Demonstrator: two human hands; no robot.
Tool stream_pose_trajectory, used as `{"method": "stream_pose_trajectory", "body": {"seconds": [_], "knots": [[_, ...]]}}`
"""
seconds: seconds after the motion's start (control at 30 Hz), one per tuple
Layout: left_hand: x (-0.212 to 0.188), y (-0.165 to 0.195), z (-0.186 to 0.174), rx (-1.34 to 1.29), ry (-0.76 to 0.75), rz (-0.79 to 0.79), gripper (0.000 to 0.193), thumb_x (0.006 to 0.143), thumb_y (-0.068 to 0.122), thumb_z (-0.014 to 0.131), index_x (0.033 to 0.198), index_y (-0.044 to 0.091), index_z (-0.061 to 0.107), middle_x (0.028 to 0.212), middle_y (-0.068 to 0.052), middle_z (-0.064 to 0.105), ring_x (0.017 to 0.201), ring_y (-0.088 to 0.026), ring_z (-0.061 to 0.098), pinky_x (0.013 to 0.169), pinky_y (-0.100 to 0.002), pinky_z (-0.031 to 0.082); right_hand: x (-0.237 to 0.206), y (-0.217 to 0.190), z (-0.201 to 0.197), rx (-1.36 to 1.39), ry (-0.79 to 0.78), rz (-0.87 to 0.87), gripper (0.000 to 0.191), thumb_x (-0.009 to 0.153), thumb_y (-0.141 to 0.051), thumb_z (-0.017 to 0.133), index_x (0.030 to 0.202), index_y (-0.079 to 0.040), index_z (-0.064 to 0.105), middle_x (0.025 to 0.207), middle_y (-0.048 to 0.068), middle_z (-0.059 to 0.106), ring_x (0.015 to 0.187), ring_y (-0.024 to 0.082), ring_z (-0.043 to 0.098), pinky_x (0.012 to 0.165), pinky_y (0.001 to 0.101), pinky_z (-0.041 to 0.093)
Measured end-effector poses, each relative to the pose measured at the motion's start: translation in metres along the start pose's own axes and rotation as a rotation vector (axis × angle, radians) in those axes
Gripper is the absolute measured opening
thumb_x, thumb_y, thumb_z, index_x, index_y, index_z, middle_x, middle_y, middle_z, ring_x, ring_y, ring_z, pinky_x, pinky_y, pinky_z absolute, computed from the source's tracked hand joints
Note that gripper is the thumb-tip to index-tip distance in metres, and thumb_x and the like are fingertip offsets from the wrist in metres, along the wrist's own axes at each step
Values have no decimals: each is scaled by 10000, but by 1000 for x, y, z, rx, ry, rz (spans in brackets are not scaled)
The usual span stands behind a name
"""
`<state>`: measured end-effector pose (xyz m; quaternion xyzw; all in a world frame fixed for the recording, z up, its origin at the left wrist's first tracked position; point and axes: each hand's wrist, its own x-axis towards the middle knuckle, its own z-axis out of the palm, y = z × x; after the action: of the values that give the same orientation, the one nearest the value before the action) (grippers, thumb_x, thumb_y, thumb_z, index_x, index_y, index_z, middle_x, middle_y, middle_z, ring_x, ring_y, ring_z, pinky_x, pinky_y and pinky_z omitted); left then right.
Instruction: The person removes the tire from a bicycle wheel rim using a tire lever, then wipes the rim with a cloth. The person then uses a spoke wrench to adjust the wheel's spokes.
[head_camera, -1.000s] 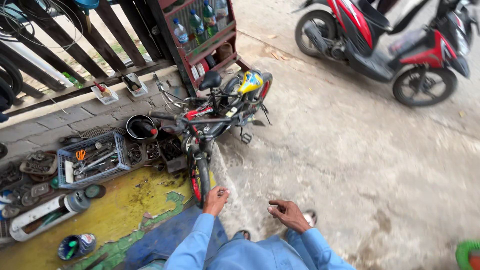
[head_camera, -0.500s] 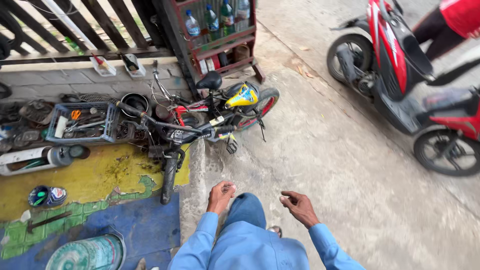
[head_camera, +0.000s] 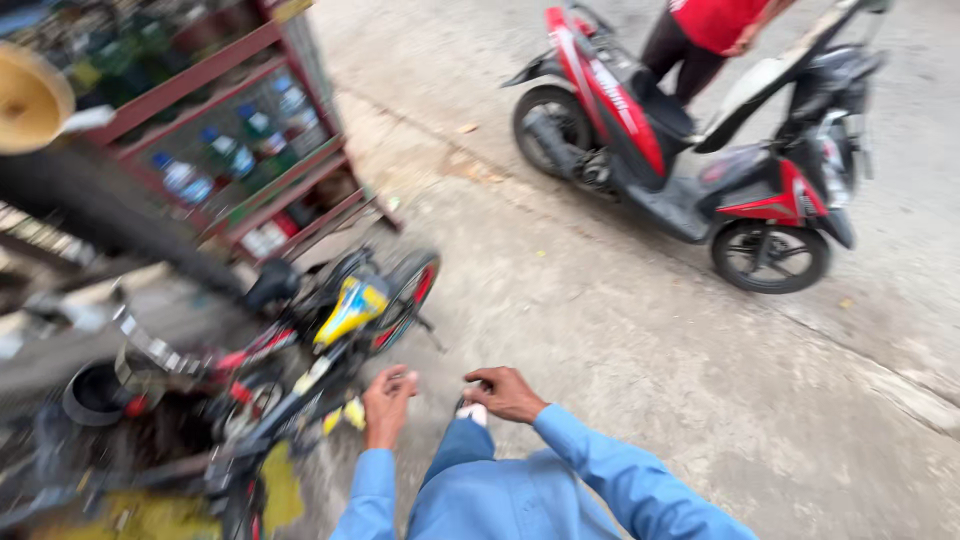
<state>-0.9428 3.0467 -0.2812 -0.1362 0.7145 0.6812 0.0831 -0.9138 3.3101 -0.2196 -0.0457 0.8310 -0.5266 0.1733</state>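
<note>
Hands are both empty and loosely curled. Left hand (head_camera: 388, 404) hovers just beside the small bicycle (head_camera: 300, 370), not touching it; right hand (head_camera: 506, 393) hangs over the blue-trousered knee (head_camera: 462, 450). Compared with the earlier views, the view has swung right and blurred: the bicycle now lies to the left of the hands instead of straight ahead, and the tool tray has left the frame. Work on the bicycle thus appears paused. Red shelf rack (head_camera: 250, 150) holds bottles (head_camera: 180, 178) (contents indistinct). Black round tub (head_camera: 95, 392) sits near the front wheel; its fill cannot be told. Red scooter (head_camera: 690, 150) stands well apart on the concrete.
</note>
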Motion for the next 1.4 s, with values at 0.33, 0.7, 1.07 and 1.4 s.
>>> {"method": "stream_pose_trajectory", "body": {"seconds": [0.33, 0.7, 1.07, 1.4], "knots": [[118, 80, 9, -90, 127, -156, 900, 904, 266, 717, 1622, 47, 222, 1071, -163, 727, 844, -211, 703, 806, -351, 535, 96, -17, -86, 44, -39, 92, 440, 934, -336, 704, 1256, -36, 715, 846, 89, 750, 781, 168, 698, 741, 338, 570], [154, 65, 62, -227, 433, -173, 924, 1034, 354, 598, 1683, 57, 12, 1101, -247, 718, 780, -265, 695, 714, -366, 526, 188, 35, -167, -5, -230, 42, 464, 960, -341, 674, 1295, -20, 688, 903, 131, 765, 844, 218, 734, 778, 367, 582], [198, 50, 157, -269, 446, -209, 420, 1045, 350, 615, 1303, 22, 562, 1070, -229, 722, 799, -277, 710, 700, -363, 538, 225, 60, -268, 112, -255, 25, 429, 975, -317, 677, 1282, -19, 697, 962, 124, 771, 877, 188, 749, 795, 340, 598], [198, 58, 211, -227, 486, -234, 446, 990, 368, 654, 1284, 33, 625, 1074, -194, 748, 807, -253, 732, 713, -354, 542, 270, 92, -310, 153, -263, -101, 360, 973, -240, 684, 1237, 0, 726, 908, 130, 787, 799, 143, 739, 741, 314, 599]]}}
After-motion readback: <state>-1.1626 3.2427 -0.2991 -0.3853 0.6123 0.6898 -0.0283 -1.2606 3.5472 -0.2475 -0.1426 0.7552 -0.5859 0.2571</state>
